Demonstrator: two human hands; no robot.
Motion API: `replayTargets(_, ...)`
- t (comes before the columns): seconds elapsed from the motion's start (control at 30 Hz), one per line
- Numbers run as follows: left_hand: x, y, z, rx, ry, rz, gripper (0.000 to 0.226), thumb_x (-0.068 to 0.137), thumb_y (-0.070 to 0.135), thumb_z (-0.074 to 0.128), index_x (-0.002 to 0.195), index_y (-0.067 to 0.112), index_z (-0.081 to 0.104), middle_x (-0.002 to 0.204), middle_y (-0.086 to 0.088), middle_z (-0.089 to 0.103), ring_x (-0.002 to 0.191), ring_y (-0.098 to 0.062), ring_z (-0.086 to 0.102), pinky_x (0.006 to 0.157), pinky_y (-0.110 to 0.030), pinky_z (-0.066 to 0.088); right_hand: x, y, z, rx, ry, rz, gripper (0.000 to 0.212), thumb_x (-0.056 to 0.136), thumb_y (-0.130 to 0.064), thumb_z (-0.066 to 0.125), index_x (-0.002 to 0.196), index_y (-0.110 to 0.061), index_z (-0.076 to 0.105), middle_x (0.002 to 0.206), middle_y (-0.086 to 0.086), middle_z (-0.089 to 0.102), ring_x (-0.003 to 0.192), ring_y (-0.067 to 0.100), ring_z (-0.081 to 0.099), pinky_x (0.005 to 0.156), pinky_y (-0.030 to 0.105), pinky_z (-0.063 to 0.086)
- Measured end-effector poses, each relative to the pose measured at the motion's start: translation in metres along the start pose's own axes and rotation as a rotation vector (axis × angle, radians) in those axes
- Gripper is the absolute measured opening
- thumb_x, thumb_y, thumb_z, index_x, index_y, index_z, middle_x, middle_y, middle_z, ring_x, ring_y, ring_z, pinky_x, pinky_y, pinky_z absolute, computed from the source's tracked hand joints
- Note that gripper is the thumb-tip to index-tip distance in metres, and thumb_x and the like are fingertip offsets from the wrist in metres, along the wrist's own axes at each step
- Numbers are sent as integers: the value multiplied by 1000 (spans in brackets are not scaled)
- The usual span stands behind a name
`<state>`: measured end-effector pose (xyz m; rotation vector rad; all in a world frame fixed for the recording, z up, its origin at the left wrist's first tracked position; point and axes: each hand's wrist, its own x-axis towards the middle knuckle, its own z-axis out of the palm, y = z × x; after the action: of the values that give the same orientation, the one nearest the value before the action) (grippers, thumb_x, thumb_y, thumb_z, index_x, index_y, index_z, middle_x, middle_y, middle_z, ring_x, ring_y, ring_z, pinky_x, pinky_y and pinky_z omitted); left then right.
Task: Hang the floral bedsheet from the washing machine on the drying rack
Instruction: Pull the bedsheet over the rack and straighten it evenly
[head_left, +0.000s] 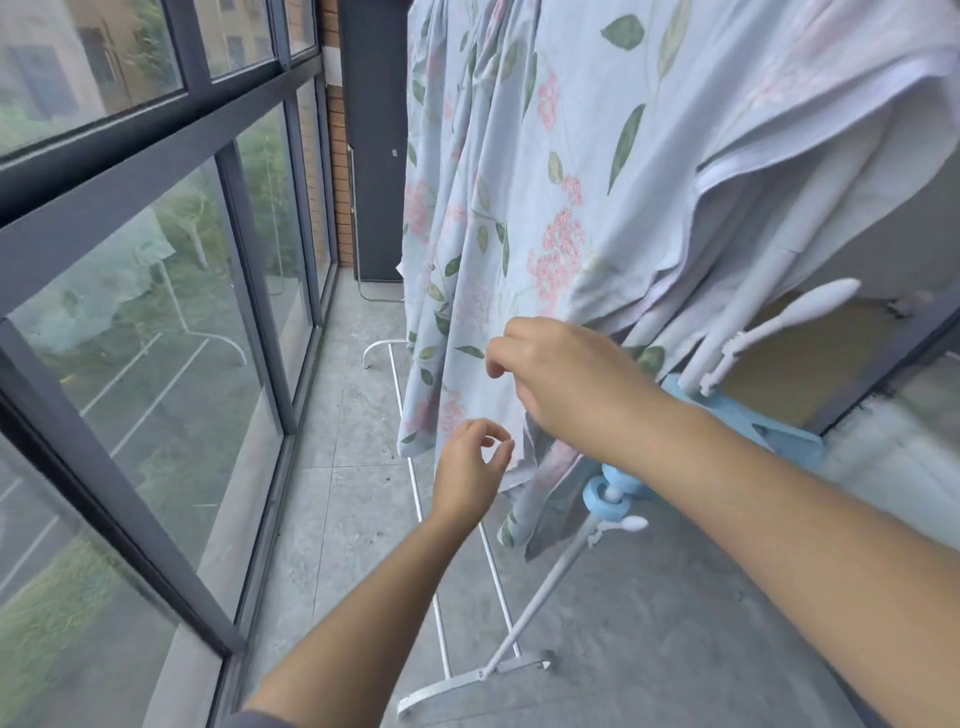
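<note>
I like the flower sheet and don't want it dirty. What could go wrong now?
The floral bedsheet hangs bunched, its lowest corner near the floor, so it might get dirty. Both hands, left hand and right hand, are at its edge; a hard tug could slide it off the drying rack.

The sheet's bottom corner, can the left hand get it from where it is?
Probably yes. The left hand hangs open right beside the sheet's low corner, with only air between them. The right hand is higher up and not in the way.
</note>
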<state>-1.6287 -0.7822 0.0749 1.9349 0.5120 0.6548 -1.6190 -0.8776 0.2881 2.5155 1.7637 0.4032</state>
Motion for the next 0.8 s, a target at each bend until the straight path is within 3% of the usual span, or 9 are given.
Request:
replayTargets(0.13, -32, -11, -18, 40, 1, -87, 9, 86, 11, 63, 80, 17, 63, 83, 13, 62, 76, 9, 57, 65, -7, 39, -38, -4, 33, 244, 70, 133, 28, 86, 3, 46, 104, -14, 59, 103, 3, 55, 92, 25, 55, 65, 34, 38)
replayTargets(0.3, -76, -14, -31, 105, 115, -158, 19, 85, 10, 64, 74, 25, 59, 83, 13, 63, 75, 4, 58, 73, -27, 48, -74, 0, 86, 471, 94, 173, 27, 87, 3, 46, 103, -11, 62, 106, 7, 56, 92, 30, 56, 72, 37, 44)
replayTargets(0.43, -99, -5, -26, 149, 167, -162, 19, 85, 12, 64, 74, 26, 59, 82, 14, 63, 76, 2, 59, 74, -30, 50, -98, 5, 118, 699, 141, 152, 25, 86, 3, 49, 100, -10, 65, 102, 7, 62, 92, 27, 61, 81, 40, 49)
replayTargets(0.57, -97, 12, -15, 182, 147, -141, 18, 85, 14, 64, 74, 27, 60, 81, 14, 63, 76, 1, 59, 72, -31, 50, -126, 12, 144, 878, 142, 252, 19, 88, -6, 55, 100, -14, 67, 97, 0, 68, 87, 16, 64, 82, 35, 52)
replayTargets(0.67, -86, 33, 5, 224, 57, -121, 7, 86, 18, 65, 82, 24, 64, 85, 14, 65, 79, 1, 60, 71, -23, 47, -147, 28, 160, 1023, 156, 381, 15, 87, -6, 57, 93, -13, 69, 86, -2, 70, 79, 12, 67, 79, 32, 54)
replayTargets(0.8, -68, 56, 29, 262, -29, -59, 18, 85, 23, 66, 103, 25, 64, 95, 16, 65, 87, 0, 62, 72, -13, 42, -169, 48, 163, 1067, 43, 367, 14, 87, -11, 58, 85, -16, 71, 77, -12, 68, 75, 1, 61, 71, 12, 46)
